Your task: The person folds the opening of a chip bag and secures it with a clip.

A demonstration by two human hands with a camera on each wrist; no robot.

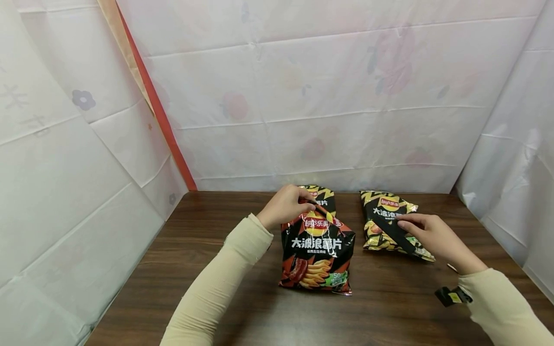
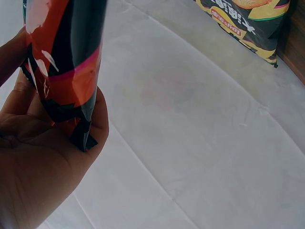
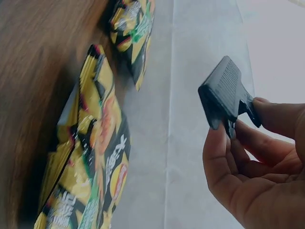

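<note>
Facing the head camera, the red-and-black chip bag (image 1: pixel 317 254) is upright beneath the left hand (image 1: pixel 287 206), whose thumb and fingers pinch its gathered top edge. Off to its right — well apart from it — the right hand (image 1: pixel 437 238) grips a long black clip (image 3: pixel 223 90) at one side between thumb and fingers. The clip crosses in front of the right yellow-and-black bag (image 1: pixel 385 204); a second yellow-and-black bag (image 1: pixel 323 196) shows partly behind the red one. Dark wood table (image 1: pixel 195 250) below, pale printed sheet (image 1: pixel 303 86) behind.
</note>
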